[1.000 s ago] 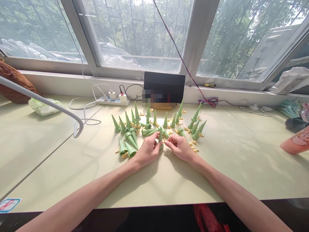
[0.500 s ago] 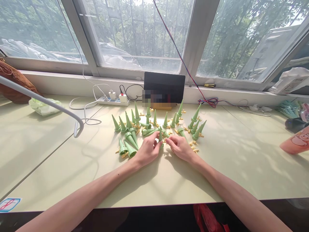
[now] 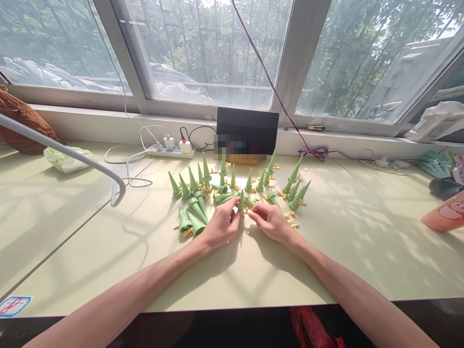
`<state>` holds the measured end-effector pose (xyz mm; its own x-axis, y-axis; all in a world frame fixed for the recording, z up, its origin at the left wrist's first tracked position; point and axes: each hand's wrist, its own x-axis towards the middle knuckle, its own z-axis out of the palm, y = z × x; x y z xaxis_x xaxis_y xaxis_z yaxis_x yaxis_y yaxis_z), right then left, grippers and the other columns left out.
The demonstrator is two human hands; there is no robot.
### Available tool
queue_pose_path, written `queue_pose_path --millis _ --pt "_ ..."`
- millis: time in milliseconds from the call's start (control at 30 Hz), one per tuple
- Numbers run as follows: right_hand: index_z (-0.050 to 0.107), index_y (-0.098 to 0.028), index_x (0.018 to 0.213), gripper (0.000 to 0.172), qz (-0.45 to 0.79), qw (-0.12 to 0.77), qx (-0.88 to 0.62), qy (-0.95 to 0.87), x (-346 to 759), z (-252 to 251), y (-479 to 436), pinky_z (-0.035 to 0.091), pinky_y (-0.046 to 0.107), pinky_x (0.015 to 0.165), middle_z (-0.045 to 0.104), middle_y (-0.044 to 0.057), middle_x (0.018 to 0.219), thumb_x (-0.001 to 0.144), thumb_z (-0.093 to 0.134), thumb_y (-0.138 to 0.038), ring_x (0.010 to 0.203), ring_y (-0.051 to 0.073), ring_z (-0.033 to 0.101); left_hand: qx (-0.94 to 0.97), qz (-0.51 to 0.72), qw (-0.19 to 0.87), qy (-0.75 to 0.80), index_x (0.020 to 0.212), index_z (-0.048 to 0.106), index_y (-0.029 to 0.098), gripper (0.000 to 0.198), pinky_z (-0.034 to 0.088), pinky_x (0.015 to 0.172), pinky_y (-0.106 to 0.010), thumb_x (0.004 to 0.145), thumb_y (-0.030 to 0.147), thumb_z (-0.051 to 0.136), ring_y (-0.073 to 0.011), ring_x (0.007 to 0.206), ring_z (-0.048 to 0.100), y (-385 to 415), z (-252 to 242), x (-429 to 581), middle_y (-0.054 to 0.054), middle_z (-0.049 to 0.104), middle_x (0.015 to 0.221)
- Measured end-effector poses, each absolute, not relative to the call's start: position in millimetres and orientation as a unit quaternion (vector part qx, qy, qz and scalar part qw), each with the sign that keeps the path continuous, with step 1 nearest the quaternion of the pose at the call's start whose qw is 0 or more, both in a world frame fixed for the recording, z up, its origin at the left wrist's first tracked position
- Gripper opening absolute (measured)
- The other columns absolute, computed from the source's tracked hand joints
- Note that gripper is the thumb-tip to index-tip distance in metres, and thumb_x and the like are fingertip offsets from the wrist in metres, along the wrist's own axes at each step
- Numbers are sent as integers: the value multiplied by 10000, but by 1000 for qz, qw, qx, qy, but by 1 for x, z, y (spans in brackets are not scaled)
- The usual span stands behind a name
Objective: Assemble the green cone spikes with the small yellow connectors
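Observation:
My left hand (image 3: pixel 224 222) is closed around a green plant-watering spike (image 3: pixel 241 200), which points upward with its tip above the fingers. From the spike's right side sticks a small yellow valve (image 3: pixel 247 211). The fingertips of my right hand (image 3: pixel 270 220) are pinched together at the valve's outer end. Just beyond my hands, similar spikes stand upright, such as one green spike (image 3: pixel 297 197) on the right. Other spikes lie on their sides, among them a tipped spike (image 3: pixel 196 224) left of my left hand. Loose yellow valves (image 3: pixel 290 214) lie right of my right hand.
A dark tablet (image 3: pixel 248 133) leans on a stand behind the spikes. Left of it lies a power strip (image 3: pixel 170 152) with cables. A grey curved bar (image 3: pixel 65 145) crosses the left side. An orange cup (image 3: pixel 444 212) lies at the table's right edge.
My right fingertips have shifted slightly at the valve, and more of the yellow valve shows. My left hand keeps its hold on the spike.

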<state>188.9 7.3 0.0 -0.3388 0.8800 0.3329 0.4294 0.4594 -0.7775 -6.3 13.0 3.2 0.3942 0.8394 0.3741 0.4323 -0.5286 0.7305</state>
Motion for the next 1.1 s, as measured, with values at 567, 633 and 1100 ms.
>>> queue_pose_path --millis 567,633,1100 --pt "599 -192 813 249 309 400 -448 -737 190 -4 8 357 260 525 551 -23 606 961 544 -385 539 127 463 782 388 269 407 1132 569 169 220 413 500 -225 922 199 513 -89 551 491 11 5 -4 -19 611 875" --pt "609 -197 903 180 312 405 -446 -735 190 -5 8 384 256 532 595 -14 679 933 594 -374 571 131 500 776 389 273 414 1110 568 163 202 416 495 -225 922 206 511 -88 548 495 11 5 -4 -24 611 883" --pt "612 -190 845 137 319 417 -418 -741 190 -1 6 401 263 569 629 2 728 936 586 -288 640 140 550 749 376 350 419 1151 562 181 316 421 498 -223 877 318 639 -60 513 500 6 18 -5 -33 654 1009"
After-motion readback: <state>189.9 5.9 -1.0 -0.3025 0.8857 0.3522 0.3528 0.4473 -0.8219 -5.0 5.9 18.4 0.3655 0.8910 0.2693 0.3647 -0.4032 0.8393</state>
